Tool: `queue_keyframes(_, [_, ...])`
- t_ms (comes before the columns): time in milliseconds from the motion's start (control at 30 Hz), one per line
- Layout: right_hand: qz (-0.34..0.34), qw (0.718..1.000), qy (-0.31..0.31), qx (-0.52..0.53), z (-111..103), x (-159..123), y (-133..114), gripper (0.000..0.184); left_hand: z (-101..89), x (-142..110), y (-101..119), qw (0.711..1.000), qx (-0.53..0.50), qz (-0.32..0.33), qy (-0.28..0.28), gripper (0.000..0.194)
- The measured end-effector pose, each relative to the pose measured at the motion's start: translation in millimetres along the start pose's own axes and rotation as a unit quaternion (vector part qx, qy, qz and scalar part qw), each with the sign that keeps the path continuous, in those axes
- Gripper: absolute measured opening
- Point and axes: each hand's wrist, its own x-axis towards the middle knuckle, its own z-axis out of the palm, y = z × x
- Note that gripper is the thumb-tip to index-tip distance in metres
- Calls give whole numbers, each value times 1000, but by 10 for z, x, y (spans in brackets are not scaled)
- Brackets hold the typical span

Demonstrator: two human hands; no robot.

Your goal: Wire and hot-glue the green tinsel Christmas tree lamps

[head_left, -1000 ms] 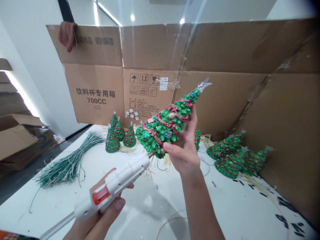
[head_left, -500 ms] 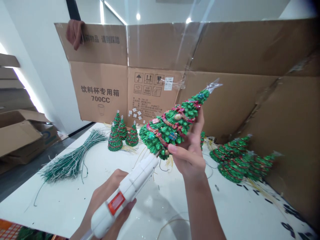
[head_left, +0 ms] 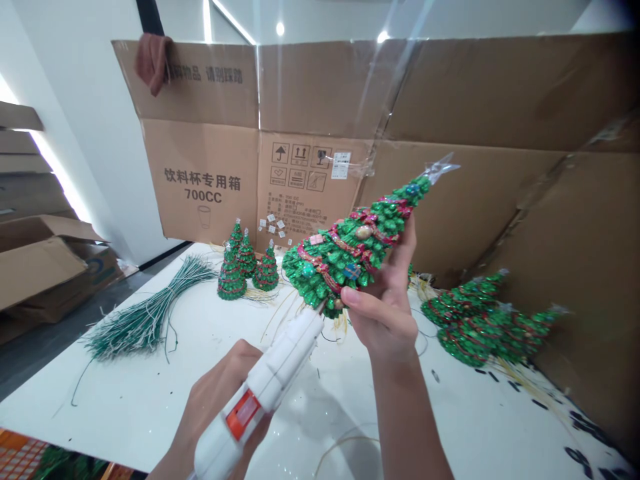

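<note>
My right hand (head_left: 387, 307) holds a miniature Christmas tree (head_left: 350, 247), fingers behind it and thumb on its lower edge. The tree is glittery green with red garlands and small ornaments. It lies tilted, its clear star (head_left: 441, 168) up to the right and its base toward the lower left. My left hand (head_left: 227, 380) is wrapped around a white hot glue gun (head_left: 280, 367) with an orange-framed window. The gun's thin tip is at the base edge of the tree; whether it touches is hard to tell. Part of the left fingers is hidden behind the gun.
Smaller trees (head_left: 233, 273) stand at the back left of the white table (head_left: 165, 413); more trees (head_left: 475, 327) lie at right. A bundle of green wires (head_left: 150, 313) rests at left. Cardboard walls (head_left: 200, 147) enclose the back and right. An orange crate (head_left: 17, 457) shows at lower left.
The tree, the glue gun and both hands have shifted slightly to the right in view. The grips look the same, and the gun's tip stays by the tree's base.
</note>
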Motion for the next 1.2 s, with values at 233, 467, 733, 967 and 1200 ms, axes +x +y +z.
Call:
queue_keyframes(233, [7,1000,9,3,-2,-2,-1,117,12,14,-82,1000,0,-10,-9,33])
queue_keyframes(467, [-3,1000,3,1,-6,3,6,109,106,-41,-87,997,70,-3,29,19])
queue_keyframes(733, [-12,1000,6,-21,-5,16,18,109,101,-50,-276,1000,11,-19,17,29])
queue_keyframes(967, [-6,1000,4,-1,0,2,7,106,88,-63,-190,1000,14,-17,21,32])
queue_keyframes(1200, [5,1000,7,-5,30,22,18,114,71,-27,-80,999,-13,-14,28,45])
